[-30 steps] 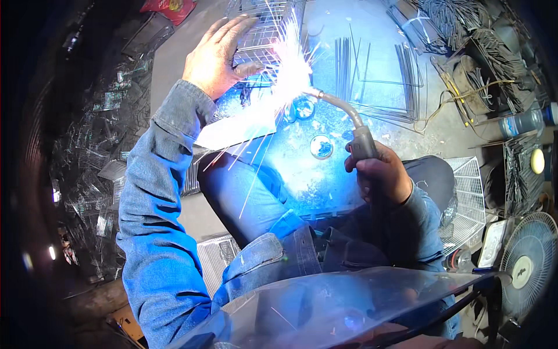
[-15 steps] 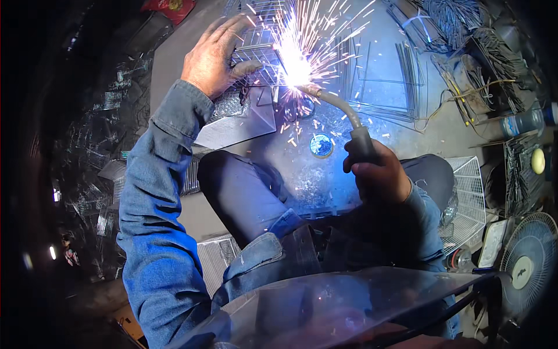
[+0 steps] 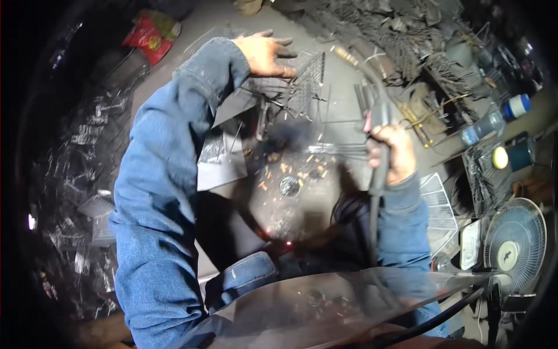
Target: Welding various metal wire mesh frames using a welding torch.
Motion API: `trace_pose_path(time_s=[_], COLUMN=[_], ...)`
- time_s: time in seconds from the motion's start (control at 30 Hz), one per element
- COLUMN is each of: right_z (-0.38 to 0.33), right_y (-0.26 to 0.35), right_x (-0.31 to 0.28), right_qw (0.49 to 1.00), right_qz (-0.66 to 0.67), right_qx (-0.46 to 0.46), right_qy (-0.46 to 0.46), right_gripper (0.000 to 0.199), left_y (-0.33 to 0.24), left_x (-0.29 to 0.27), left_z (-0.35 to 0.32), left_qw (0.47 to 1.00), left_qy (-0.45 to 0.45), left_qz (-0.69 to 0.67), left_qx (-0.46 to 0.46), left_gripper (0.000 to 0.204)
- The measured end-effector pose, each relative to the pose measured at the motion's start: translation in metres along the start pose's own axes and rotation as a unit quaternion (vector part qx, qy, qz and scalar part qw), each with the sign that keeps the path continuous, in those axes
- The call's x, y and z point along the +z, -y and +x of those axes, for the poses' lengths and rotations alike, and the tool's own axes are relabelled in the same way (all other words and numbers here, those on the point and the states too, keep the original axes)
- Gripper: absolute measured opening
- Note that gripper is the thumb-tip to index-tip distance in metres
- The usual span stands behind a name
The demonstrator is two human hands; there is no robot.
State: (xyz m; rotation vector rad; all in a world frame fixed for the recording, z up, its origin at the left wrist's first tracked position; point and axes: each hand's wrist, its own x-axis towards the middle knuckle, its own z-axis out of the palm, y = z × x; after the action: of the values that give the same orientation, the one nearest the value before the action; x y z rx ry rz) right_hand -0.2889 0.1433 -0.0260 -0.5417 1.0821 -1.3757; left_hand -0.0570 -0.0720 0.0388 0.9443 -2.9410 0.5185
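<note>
Lying along the far left, a dark heap of wire pieces [image 3: 81,174] fades into shadow, with small glints on its metal. Up beyond it, a red packet [image 3: 152,38] rests near the upper edge. The blue denim left sleeve [image 3: 154,198] rises from the lower edge and bends toward the top centre. Just right of it, a pale flat sheet [image 3: 225,174] lies on the floor, with a dark-handled plier-like tool [image 3: 262,119] near its upper right.

At the end of that sleeve, the left hand [image 3: 267,55] has its fingers stretched out and spread apart, the thumb pointing right toward a wire mesh panel [image 3: 305,84]. I cannot tell whether the thumb and fingers grip the mesh or merely rest by it. The panel stands tilted at the upper centre, just right of that hand. Below it, a small round tin [image 3: 289,186] sits on the floor among scattered orange bits [image 3: 283,167]. A clear visor [image 3: 302,308] crosses the lower edge.

Farther right, some thin metal rods [image 3: 337,150] show blurred. The welding torch [image 3: 379,163] curves up and left to its brass-coloured nozzle [image 3: 345,55], which is apart from the mesh. The right hand [image 3: 396,151] is closed around the torch handle, fingers curled over it.

Beyond that are a white wire basket [image 3: 437,209], a clear plastic bottle [image 3: 482,134] with a blue-and-white top, a round yellow object [image 3: 500,157] and a round caged fan [image 3: 515,238].
</note>
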Motion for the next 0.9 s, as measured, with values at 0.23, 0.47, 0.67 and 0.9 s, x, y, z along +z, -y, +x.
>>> trace_pose_path(time_s=[0.23,0.47,0.67,0.9], right_z=[0.003,-0.001,0.002,0.002], right_y=[-0.01,-0.023,-0.032,-0.03], right_x=[0.014,0.036,0.036,0.039], right_qw=[0.997,0.975,0.927,0.933], right_qz=[-0.032,-0.195,-0.305,-0.317], right_qx=[-0.06,-0.1,-0.198,-0.147], right_qy=[0.037,-0.041,-0.087,-0.089], right_gripper=[0.025,0.029,0.029,0.033], left_y=[0.017,-0.015,-0.021,0.019], left_x=[-0.007,-0.006,-0.01,0.061], left_z=[0.053,0.066,0.069,0.103], left_qw=[0.976,0.991,0.988,0.987], left_qy=[0.16,0.121,0.121,0.083], left_qz=[-0.147,-0.004,-0.024,-0.039], left_qx=[0.026,-0.065,-0.092,-0.133], left_gripper=[0.101,0.101,0.094,0.073])
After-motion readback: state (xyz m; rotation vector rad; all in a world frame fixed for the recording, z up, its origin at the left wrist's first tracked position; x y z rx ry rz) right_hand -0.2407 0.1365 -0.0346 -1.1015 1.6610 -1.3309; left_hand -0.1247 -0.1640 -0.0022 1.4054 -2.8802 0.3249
